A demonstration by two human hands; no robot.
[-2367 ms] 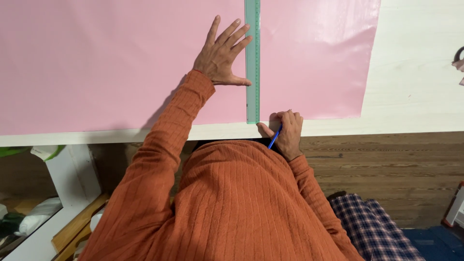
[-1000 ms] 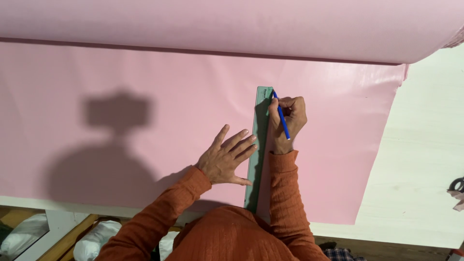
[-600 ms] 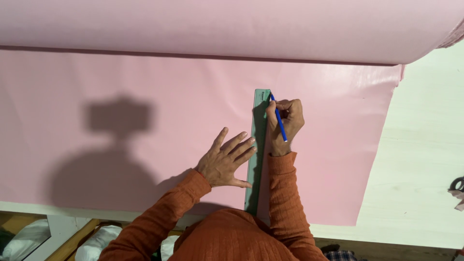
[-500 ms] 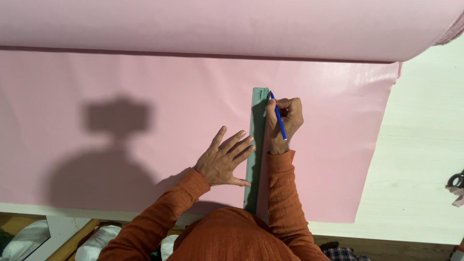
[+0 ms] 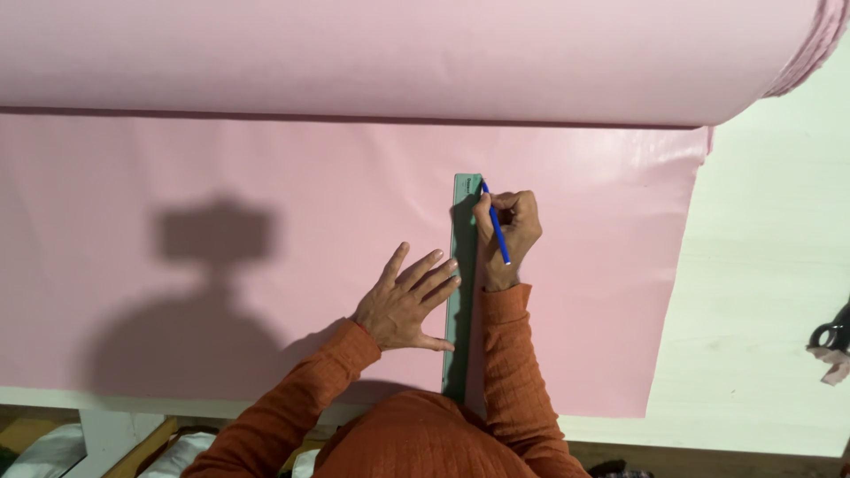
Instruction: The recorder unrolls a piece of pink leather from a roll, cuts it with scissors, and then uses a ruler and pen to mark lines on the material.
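We are pinning the long green ruler (image 5: 460, 292) on the pink sheet (image 5: 221, 221) with our flat open left hand (image 5: 407, 303) | right hand (image 5: 506, 232) closed around the blue pen (image 5: 496, 223), tip at the ruler's far end | we are keeping pressure even, pen tight against the edge.

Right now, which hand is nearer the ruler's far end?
Right. The right hand holds a pen beside the ruler tip; the left hand presses lower down.

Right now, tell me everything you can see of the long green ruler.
The long green ruler is a flat, narrow, pale green strip, likely plastic. It lies lengthwise on the pink sheet, running from near the table's front edge away toward the roll. The left hand presses fingertips on its left edge; the right hand holds a blue pen at its far end.
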